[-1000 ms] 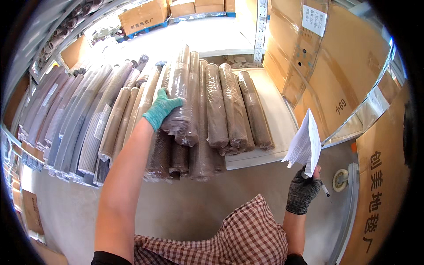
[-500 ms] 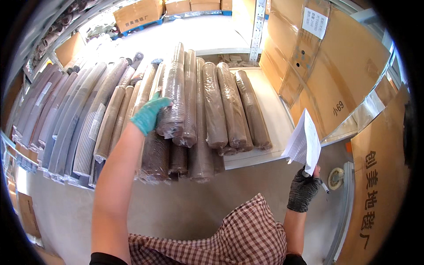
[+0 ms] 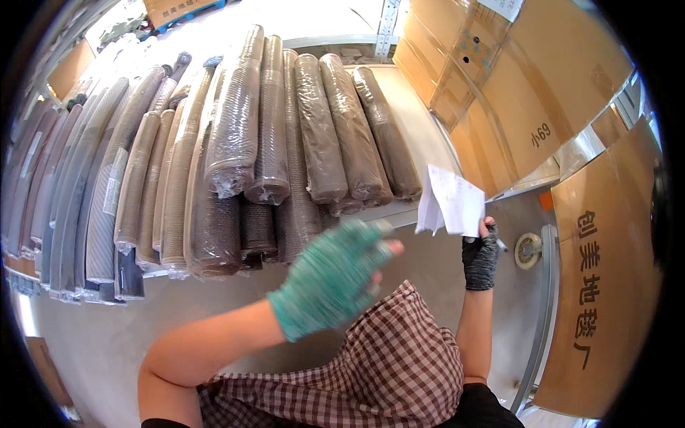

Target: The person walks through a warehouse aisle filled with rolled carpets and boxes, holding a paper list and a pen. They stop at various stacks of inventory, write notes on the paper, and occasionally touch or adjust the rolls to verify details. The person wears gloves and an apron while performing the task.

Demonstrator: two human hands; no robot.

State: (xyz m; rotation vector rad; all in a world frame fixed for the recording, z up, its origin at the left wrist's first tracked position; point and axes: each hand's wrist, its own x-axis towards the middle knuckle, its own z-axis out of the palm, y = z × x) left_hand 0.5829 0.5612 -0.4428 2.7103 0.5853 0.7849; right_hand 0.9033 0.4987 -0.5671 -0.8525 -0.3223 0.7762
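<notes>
My left hand [image 3: 332, 278], in a green knit glove with bare fingertips, hangs in front of the shelf, apart from the rolls. It is blurred by motion; its fingers look loosely apart with nothing in them. At the right, my right hand [image 3: 481, 253], in a dark grey glove, grips folded white sheets of paper [image 3: 453, 203] and a pen [image 3: 502, 246]. Left of the paper lie several brown carpet rolls [image 3: 320, 128] in clear plastic wrap, side by side and stacked. One wrapped roll [image 3: 235, 121] rests on top of the others.
Grey and striped carpet rolls [image 3: 64, 192] fill the shelf's left side. A large cardboard box [image 3: 528, 100] stands at the back right, and another carton [image 3: 606, 271] is close on my right. A roll of tape [image 3: 528, 251] sits beside a metal post. My checked apron [image 3: 399, 357] is below.
My left hand has let go of the top wrapped roll and moved right and toward me. The paper in my right hand has shifted slightly left and turned. The whole view has shifted a little.
</notes>
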